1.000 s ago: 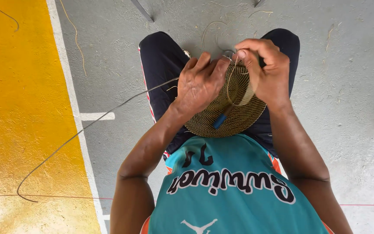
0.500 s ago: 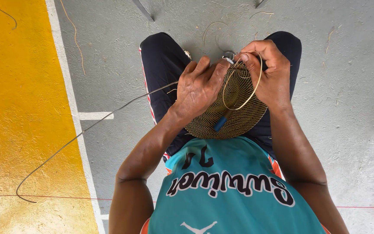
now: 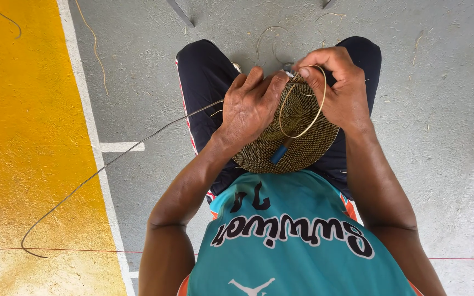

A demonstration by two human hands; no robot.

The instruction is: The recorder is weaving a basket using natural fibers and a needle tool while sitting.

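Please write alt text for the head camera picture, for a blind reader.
Both hands work on a round woven disc on the person's lap: left hand presses it, right hand pinches a thin strand loop. A long strand trails over the grey floor.

I see a round woven disc (image 3: 297,140) in golden brown with a fine coiled pattern, and on it a blue tool handle (image 3: 281,152). The shirt (image 3: 297,241) is teal with white and dark print. The shorts (image 3: 204,82) are dark navy. The floor (image 3: 440,137) is grey, with a yellow painted area (image 3: 23,137) and white lines (image 3: 86,126).
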